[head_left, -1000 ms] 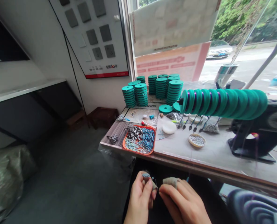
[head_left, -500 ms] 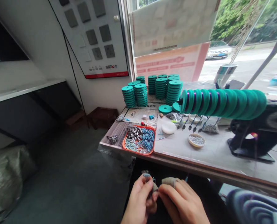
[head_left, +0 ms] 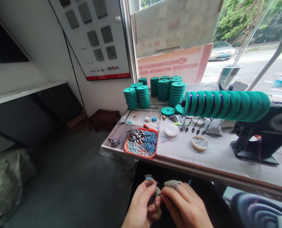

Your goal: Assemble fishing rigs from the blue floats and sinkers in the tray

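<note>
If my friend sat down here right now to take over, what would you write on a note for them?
Left hand: pinches a small bundle of blue-tipped pieces below the table edge.
Right hand: fingertips meet the left hand's; a cloth wrap covers one finger. What it grips is hidden.
On the table: orange tray of blue and silvery pieces, small bowl of beads, white disc.
Done, it seems: stacks of green spools at the back and a row of green spools on the black machine.
Left: the tray is far from empty.
</note>
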### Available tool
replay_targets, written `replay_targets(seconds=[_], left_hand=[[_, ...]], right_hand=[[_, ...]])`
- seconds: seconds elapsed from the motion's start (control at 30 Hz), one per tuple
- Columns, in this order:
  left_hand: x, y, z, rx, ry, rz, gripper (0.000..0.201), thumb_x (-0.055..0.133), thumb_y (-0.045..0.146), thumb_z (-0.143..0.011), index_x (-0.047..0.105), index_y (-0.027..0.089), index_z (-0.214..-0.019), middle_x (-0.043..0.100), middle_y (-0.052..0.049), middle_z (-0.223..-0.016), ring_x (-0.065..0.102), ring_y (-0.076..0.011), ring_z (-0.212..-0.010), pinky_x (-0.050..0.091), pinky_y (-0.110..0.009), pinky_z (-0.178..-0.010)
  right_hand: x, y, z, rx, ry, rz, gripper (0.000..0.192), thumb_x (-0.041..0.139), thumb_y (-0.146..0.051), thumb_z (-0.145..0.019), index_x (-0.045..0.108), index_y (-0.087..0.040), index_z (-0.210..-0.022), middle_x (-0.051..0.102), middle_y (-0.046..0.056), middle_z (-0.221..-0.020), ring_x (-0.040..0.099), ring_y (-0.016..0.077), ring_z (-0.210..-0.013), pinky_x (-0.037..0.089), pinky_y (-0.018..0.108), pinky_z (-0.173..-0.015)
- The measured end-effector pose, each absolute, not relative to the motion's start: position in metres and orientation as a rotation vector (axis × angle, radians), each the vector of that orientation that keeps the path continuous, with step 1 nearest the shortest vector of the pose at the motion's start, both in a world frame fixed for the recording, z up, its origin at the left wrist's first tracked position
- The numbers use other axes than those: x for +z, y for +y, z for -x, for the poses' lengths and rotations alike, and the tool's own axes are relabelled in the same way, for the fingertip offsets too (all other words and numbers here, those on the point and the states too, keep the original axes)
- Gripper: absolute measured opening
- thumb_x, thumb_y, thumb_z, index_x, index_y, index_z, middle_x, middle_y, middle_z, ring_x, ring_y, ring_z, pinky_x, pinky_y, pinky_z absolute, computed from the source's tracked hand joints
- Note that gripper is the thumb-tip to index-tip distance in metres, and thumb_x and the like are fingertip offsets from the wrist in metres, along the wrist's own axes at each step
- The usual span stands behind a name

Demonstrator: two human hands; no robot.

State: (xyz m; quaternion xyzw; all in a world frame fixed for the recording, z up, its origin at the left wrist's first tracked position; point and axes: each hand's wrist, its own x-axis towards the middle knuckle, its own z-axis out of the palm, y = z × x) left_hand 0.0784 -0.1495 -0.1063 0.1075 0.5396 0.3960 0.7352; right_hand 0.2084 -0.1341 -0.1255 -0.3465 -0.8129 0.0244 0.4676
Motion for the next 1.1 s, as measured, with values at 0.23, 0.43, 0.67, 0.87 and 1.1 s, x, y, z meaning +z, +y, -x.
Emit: replay_targets(seconds=[0.23, 0.43, 0.67, 0.87, 1.1], left_hand=[[-0.107, -0.154, -0.079, 0.850, 1.185, -0.371, 0.028, 0.054, 0.038, -0.067, 0.037, 0.021, -0.083, 0.038, 0.009, -0.054, 0.031, 0.0054, -0.040, 0.019, -0.006, -0.040], [-0.105, -0.155, -0.080, 0.823, 1.315, -0.652, 0.028, 0.050, 0.041, -0.070, 0.038, 0.019, -0.082, 0.036, 0.008, -0.054, 0.030, 0.0055, -0.042, 0.021, -0.007, -0.041], [-0.104, -0.151, -0.081, 0.870, 1.391, -0.705, 0.044, 0.055, 0.056, -0.064, 0.037, 0.016, -0.069, 0.035, 0.008, -0.059, 0.033, 0.0063, -0.050, 0.030, -0.005, -0.048], [-0.111, -0.152, -0.081, 0.950, 1.431, -0.695, 0.051, 0.060, 0.059, -0.057, 0.041, 0.014, -0.069, 0.039, 0.006, -0.063, 0.035, 0.0055, -0.054, 0.031, -0.005, -0.049], [-0.117, -0.156, -0.078, 0.952, 1.465, -0.737, 0.045, 0.061, 0.055, -0.060, 0.049, 0.014, -0.074, 0.045, 0.004, -0.061, 0.038, 0.0039, -0.052, 0.032, -0.006, -0.050]], right_hand=[[-0.127, -0.131, -0.208, 0.026, -1.915, 0.892, 0.020, 0.040, -0.015, -0.087, 0.056, -0.016, -0.076, 0.051, 0.002, -0.063, 0.047, 0.0108, -0.056, 0.034, 0.022, -0.052], [-0.128, -0.129, -0.208, 0.008, -1.874, 0.932, 0.016, 0.044, -0.015, -0.085, 0.055, -0.016, -0.073, 0.051, 0.001, -0.062, 0.047, 0.0101, -0.054, 0.033, 0.023, -0.054], [-0.127, -0.130, -0.208, 0.006, -1.883, 0.924, 0.017, 0.044, -0.014, -0.085, 0.055, -0.016, -0.072, 0.049, 0.000, -0.061, 0.045, 0.0103, -0.054, 0.032, 0.023, -0.055], [-0.127, -0.129, -0.207, -0.012, -1.880, 0.918, 0.018, 0.044, -0.014, -0.085, 0.056, -0.016, -0.071, 0.048, 0.001, -0.059, 0.046, 0.0099, -0.053, 0.031, 0.023, -0.054], [-0.128, -0.129, -0.208, -0.032, -1.879, 0.928, 0.018, 0.044, -0.013, -0.085, 0.056, -0.016, -0.072, 0.049, 0.001, -0.060, 0.047, 0.0101, -0.054, 0.031, 0.024, -0.056]])
